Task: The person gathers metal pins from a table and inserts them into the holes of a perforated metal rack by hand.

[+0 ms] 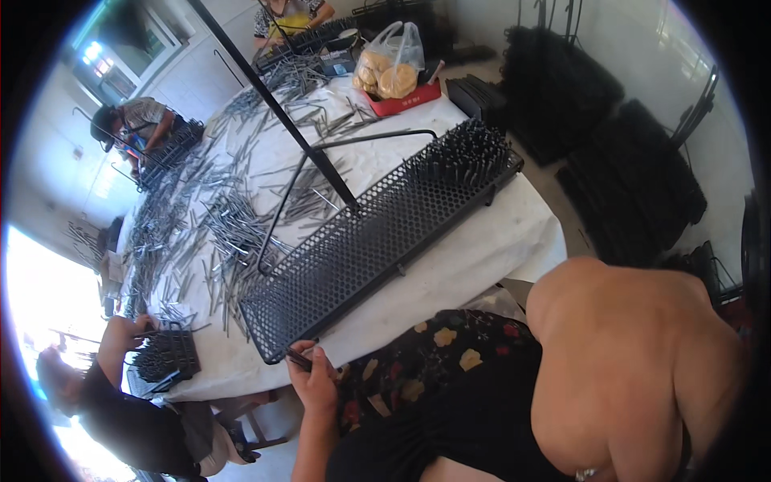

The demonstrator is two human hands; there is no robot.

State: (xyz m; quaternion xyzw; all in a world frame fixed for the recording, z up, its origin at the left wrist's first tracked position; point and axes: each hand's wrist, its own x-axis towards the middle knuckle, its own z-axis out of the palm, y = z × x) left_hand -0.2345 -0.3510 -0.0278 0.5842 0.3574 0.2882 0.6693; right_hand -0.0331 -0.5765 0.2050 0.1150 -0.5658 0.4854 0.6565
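My left hand [315, 381] is closed at the near left corner of a long black perforated metal rack [353, 249]. Short dark rods [299, 359] stick out between its thumb and fingers; how many I cannot tell. At the rack's far right end, many dark rods [462, 153] stand upright, packed close in the holes. The rest of the rack's top shows bare holes. A tall black post [309, 149] rises from its back edge. My right arm [618, 361] fills the lower right, with its hand out of sight.
Loose grey rods [233, 225] lie heaped across the white-covered table [522, 233]. A red tray [405, 100] and a clear bag [393, 64] of round yellowish food stand behind. Three people work at other racks around it. Black racks [634, 177] are stacked at the right wall.
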